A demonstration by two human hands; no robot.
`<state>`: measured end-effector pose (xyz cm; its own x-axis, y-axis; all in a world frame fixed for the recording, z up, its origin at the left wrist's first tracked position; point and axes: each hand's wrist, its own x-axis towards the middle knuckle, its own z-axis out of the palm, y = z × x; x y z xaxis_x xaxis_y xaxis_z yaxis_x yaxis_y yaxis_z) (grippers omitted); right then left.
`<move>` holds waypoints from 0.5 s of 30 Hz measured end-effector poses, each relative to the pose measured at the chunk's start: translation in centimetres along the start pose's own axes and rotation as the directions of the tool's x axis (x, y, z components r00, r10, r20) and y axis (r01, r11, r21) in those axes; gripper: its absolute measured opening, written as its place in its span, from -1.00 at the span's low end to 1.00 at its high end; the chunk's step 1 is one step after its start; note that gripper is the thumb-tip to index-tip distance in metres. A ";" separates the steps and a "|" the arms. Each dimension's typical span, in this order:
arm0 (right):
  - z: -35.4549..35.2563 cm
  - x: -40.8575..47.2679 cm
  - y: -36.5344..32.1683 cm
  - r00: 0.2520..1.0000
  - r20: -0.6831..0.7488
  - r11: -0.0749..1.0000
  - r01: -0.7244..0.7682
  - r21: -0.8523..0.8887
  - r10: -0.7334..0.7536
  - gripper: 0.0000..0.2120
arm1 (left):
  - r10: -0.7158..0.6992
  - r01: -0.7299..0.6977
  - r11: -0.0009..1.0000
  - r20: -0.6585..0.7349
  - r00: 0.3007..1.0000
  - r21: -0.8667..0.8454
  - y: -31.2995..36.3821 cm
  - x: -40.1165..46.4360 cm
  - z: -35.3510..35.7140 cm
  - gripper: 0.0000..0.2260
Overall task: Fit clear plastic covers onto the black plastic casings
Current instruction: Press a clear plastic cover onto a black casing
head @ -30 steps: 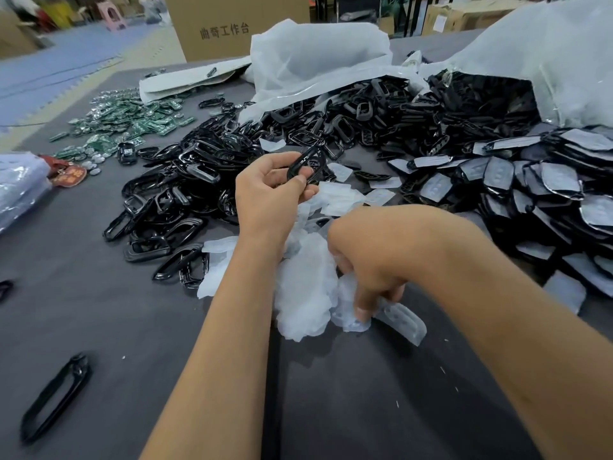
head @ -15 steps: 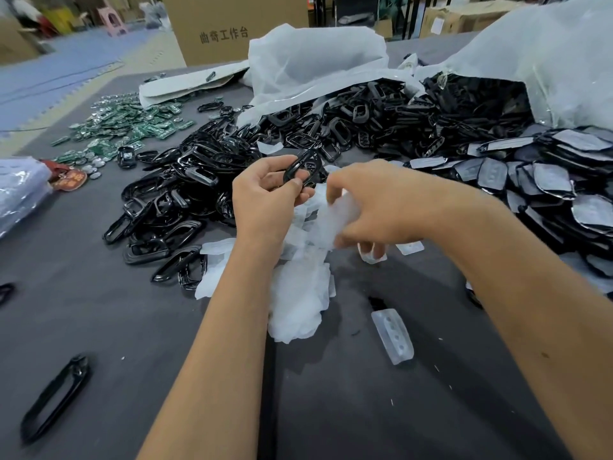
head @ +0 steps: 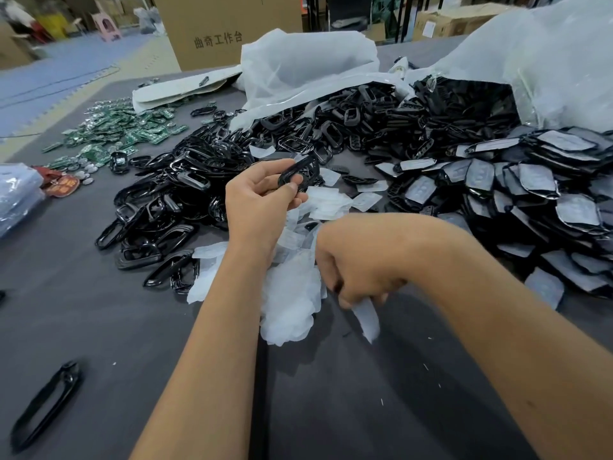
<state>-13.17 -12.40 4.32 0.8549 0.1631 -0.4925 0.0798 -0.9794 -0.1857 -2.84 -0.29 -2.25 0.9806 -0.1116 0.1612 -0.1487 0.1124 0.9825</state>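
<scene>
Pinching a thin, translucent clear plastic cover [head: 366,315] at its upper end, the right hand [head: 360,260] is holding it low over the dark grey table [head: 331,410], fingers curled tight around it; most of the cover is hanging free below the knuckles. It is looking feather-light and flexible, likely to buckle if squeezed mid-span, so gripping by the edges is probably safest. Beside it, a loose heap of white-clear covers [head: 288,293] is lying against the left wrist. Farther on, the left hand [head: 257,200] is pinching a glossy black plastic casing ring [head: 300,172] between thumb and fingertips; it is appearing stiff, smooth and possibly slippery. Beyond, a pile of black casings [head: 185,194] is spreading across the table.
</scene>
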 end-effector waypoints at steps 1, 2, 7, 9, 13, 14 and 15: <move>-0.3 0.1 0.6 0.997 -0.071 0.997 0.020 0.069 -0.015 -0.92 | 0.005 -0.005 1.000 0.001 1.000 -0.003 0.0 0.0 0.0 -0.69; -0.6 0.4 1.4 0.985 -0.172 0.990 0.048 0.135 -0.024 -0.92 | 0.009 -0.009 1.000 -0.001 1.000 -0.010 0.1 0.0 0.0 -0.70; -1.0 2.6 5.3 0.789 -0.614 0.701 0.421 0.576 0.031 -0.95 | 0.002 -0.002 1.000 -0.007 1.000 -0.014 -0.1 0.2 -0.1 -0.71; -0.2 4.0 6.0 0.724 -0.672 0.486 0.535 0.691 0.159 -0.99 | 0.008 -0.008 1.000 0.000 1.000 0.011 -0.3 0.3 0.0 -0.72; 2.1 6.5 6.1 0.693 -0.648 0.141 0.641 0.755 0.316 -0.87 | 0.015 -0.014 0.999 -0.013 1.000 0.042 -0.8 0.5 0.1 -0.78; 2.5 6.8 6.0 0.680 -0.641 0.102 0.654 0.750 0.356 -0.88 | 0.011 -0.011 0.999 -0.015 1.000 0.045 -0.9 0.6 0.1 -0.79; 2.8 7.0 5.9 0.668 -0.631 0.077 0.661 0.747 0.395 -0.89 | 0.008 -0.007 0.999 -0.013 1.000 0.052 -1.0 0.7 0.1 -0.80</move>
<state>-8.14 -16.67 -2.65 0.9258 -0.3531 0.1346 0.1880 0.1214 -0.9746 -2.06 -0.57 -3.07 0.9810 -0.0979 0.1677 -0.1623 0.0612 0.9848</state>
